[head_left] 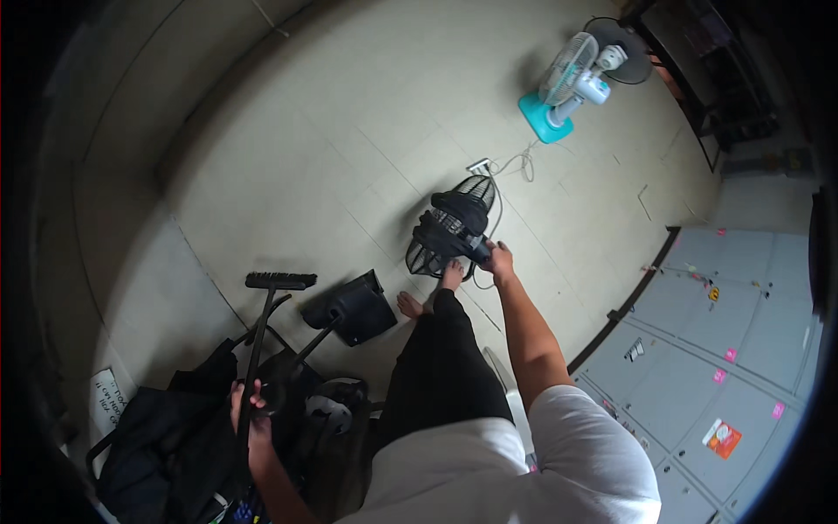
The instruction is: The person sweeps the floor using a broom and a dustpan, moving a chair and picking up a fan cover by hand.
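My left hand (249, 406) is wrapped round the long black handles of a broom (281, 280) and a dustpan (358, 310), both on the left. My right hand (496, 258) grips the dark back part of a black fan (419, 258) at the centre, which has dark items over its cage that I cannot make out clearly. One of my bare feet touches or stands just beside the fan; the other is near the dustpan. A grey cord runs from the fan area to a white power strip (478, 167).
A white and turquoise fan (550, 122) stands at the upper right, with a dark rack (724, 105) beyond it. Grey lockers (663, 349) line the right side. Dark bags and clothing (157, 445) are piled at lower left beside a wall (105, 218). Tiled floor (332, 140) lies between.
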A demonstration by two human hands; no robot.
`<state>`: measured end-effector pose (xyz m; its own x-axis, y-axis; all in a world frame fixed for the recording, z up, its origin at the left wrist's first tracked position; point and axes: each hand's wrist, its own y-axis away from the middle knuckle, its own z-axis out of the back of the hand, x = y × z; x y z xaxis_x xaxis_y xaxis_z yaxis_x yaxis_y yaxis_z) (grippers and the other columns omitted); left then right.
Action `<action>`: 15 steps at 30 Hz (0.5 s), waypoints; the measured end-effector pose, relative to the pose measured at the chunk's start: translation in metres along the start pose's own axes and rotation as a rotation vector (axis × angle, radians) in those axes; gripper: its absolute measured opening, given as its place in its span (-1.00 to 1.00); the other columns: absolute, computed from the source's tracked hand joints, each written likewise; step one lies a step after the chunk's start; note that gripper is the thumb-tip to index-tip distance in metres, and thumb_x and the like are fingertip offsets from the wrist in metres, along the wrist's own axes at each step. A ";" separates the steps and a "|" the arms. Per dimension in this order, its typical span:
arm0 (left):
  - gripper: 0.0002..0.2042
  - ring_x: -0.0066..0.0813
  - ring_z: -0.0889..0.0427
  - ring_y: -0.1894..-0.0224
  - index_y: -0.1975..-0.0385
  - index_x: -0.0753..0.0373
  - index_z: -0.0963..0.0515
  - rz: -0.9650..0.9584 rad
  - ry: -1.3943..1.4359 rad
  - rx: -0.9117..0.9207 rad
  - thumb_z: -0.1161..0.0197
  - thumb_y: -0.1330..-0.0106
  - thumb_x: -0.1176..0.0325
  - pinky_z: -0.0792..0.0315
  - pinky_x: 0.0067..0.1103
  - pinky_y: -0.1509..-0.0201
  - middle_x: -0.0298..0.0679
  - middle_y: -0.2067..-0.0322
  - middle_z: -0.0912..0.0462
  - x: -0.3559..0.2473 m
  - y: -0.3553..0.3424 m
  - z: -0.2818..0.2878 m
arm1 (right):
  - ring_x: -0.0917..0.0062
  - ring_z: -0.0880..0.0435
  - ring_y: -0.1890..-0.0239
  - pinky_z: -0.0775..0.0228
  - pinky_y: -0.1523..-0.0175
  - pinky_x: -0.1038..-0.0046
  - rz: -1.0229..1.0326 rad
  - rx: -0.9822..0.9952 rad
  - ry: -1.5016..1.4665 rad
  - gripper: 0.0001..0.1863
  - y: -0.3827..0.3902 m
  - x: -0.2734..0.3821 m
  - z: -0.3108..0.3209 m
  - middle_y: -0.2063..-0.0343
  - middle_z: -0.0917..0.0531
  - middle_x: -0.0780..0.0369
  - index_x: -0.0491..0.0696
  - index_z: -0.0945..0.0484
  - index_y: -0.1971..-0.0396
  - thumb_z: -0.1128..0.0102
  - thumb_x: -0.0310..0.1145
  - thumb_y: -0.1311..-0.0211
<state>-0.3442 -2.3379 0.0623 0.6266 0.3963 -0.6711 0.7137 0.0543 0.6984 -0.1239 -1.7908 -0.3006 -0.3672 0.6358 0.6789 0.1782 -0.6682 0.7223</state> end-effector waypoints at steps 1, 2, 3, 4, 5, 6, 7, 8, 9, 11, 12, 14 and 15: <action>-0.78 -0.52 -0.54 0.51 -0.03 0.22 -0.37 -0.032 -0.001 -0.078 -0.07 -0.46 0.36 -0.53 -0.63 0.47 0.12 0.26 -0.59 0.001 0.007 -0.001 | 0.37 -0.64 0.26 -0.56 0.34 0.21 0.073 -0.137 0.103 -0.41 -0.034 -0.002 -0.015 0.12 -0.59 0.02 -0.23 -0.27 -0.17 -0.21 -0.22 -0.27; -0.78 -0.52 -0.54 0.51 -0.03 0.22 -0.37 -0.032 -0.012 -0.024 -0.07 -0.46 0.36 -0.53 -0.63 0.47 0.12 0.26 -0.59 0.001 0.011 -0.001 | 0.36 -0.65 0.35 -0.54 0.35 0.24 -0.015 -0.155 -0.052 -0.46 -0.057 -0.005 -0.022 0.09 -0.58 0.03 -0.21 -0.33 -0.11 -0.23 -0.21 -0.27; -0.75 -0.53 -0.53 0.50 -0.08 0.20 -0.35 -0.020 -0.002 -0.014 -0.07 -0.46 0.35 -0.53 -0.64 0.45 0.13 0.23 -0.58 0.002 0.015 -0.002 | 0.38 -0.64 0.39 -0.53 0.36 0.27 -0.028 -0.117 -0.022 -0.52 -0.076 -0.007 -0.028 0.16 -0.60 0.07 -0.20 -0.38 -0.04 -0.25 -0.23 -0.26; -0.71 -0.53 -0.53 0.49 -0.13 0.19 -0.34 -0.006 0.008 -0.001 -0.07 -0.47 0.35 -0.53 -0.64 0.44 0.15 0.20 -0.56 0.003 0.018 -0.002 | 0.40 -0.63 0.44 -0.52 0.36 0.31 -0.101 -0.167 0.015 -0.58 -0.087 -0.007 -0.030 0.23 -0.61 0.10 -0.20 -0.43 0.03 -0.26 -0.24 -0.24; -0.71 -0.53 -0.53 0.49 -0.13 0.19 -0.34 -0.005 -0.001 -0.017 -0.07 -0.47 0.35 -0.53 -0.64 0.44 0.15 0.20 -0.56 0.003 0.022 -0.002 | 0.42 -0.62 0.44 -0.51 0.34 0.36 -0.076 -0.041 -0.087 -0.65 -0.092 -0.009 -0.031 0.30 -0.61 0.15 -0.18 -0.48 0.12 -0.29 -0.27 -0.22; -0.71 -0.53 -0.52 0.49 -0.14 0.19 -0.33 -0.014 -0.002 -0.023 -0.06 -0.47 0.35 -0.53 -0.64 0.43 0.15 0.19 -0.55 0.003 0.023 -0.003 | 0.44 -0.61 0.44 -0.50 0.32 0.41 -0.160 -0.003 -0.178 -0.72 -0.092 -0.008 -0.027 0.38 -0.60 0.19 -0.16 -0.52 0.21 -0.31 -0.30 -0.20; -0.70 -0.54 -0.52 0.48 -0.14 0.20 -0.33 -0.019 0.000 -0.030 -0.06 -0.47 0.35 -0.54 -0.64 0.42 0.16 0.19 -0.55 0.004 0.026 -0.004 | 0.45 -0.59 0.47 -0.49 0.31 0.45 -0.026 -0.001 -0.123 -0.80 -0.086 -0.006 -0.024 0.46 -0.60 0.22 -0.12 -0.54 0.33 -0.34 -0.35 -0.17; -0.70 -0.54 -0.52 0.48 -0.14 0.20 -0.33 -0.012 -0.001 -0.044 -0.06 -0.47 0.35 -0.54 -0.64 0.42 0.16 0.19 -0.55 0.005 0.028 -0.005 | 0.48 -0.58 0.49 -0.51 0.32 0.42 -0.008 0.008 -0.181 -0.81 -0.079 -0.002 -0.019 0.43 -0.60 0.23 -0.11 -0.52 0.30 -0.32 -0.37 -0.18; -0.70 -0.54 -0.52 0.48 -0.15 0.19 -0.33 -0.014 -0.001 -0.034 -0.05 -0.47 0.34 -0.54 -0.65 0.42 0.16 0.19 -0.55 0.005 0.028 -0.007 | 0.48 -0.58 0.49 -0.53 0.33 0.41 0.019 0.037 -0.158 -0.81 -0.069 0.004 -0.016 0.43 -0.59 0.25 -0.10 -0.51 0.29 -0.31 -0.37 -0.19; -0.70 -0.54 -0.53 0.49 -0.16 0.18 -0.33 -0.022 0.023 -0.046 -0.04 -0.48 0.34 -0.55 -0.66 0.42 0.17 0.18 -0.54 0.006 0.030 -0.009 | 0.49 -0.58 0.49 -0.54 0.35 0.40 0.034 0.052 -0.153 -0.81 -0.051 0.022 -0.015 0.42 -0.59 0.26 -0.10 -0.50 0.28 -0.30 -0.37 -0.20; -0.70 -0.54 -0.53 0.49 -0.16 0.18 -0.33 -0.023 0.021 -0.038 -0.04 -0.48 0.34 -0.55 -0.66 0.42 0.17 0.18 -0.54 0.007 0.030 -0.011 | 0.51 -0.59 0.47 -0.56 0.34 0.43 0.024 0.022 -0.180 -0.82 -0.044 0.034 -0.018 0.42 -0.59 0.27 -0.10 -0.50 0.26 -0.28 -0.39 -0.22; -0.71 -0.54 -0.53 0.51 -0.16 0.16 -0.33 -0.028 0.030 -0.076 -0.03 -0.49 0.34 -0.56 -0.66 0.42 0.18 0.18 -0.54 0.007 0.031 -0.011 | 0.54 -0.60 0.45 -0.59 0.34 0.46 0.018 -0.003 -0.207 -0.82 -0.032 0.061 -0.030 0.41 -0.58 0.29 -0.11 -0.50 0.23 -0.26 -0.40 -0.24; -0.71 -0.54 -0.53 0.51 -0.16 0.16 -0.33 -0.032 0.035 -0.076 -0.03 -0.49 0.34 -0.56 -0.66 0.42 0.18 0.18 -0.54 0.008 0.031 -0.011 | 0.56 -0.61 0.44 -0.60 0.33 0.50 0.048 0.025 -0.239 -0.83 -0.030 0.077 -0.040 0.40 -0.59 0.29 -0.12 -0.50 0.20 -0.23 -0.42 -0.26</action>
<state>-0.3207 -2.3228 0.0815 0.5912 0.4250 -0.6855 0.7068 0.1365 0.6941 -0.1940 -1.7377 -0.2751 -0.1322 0.6788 0.7223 0.2134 -0.6921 0.6895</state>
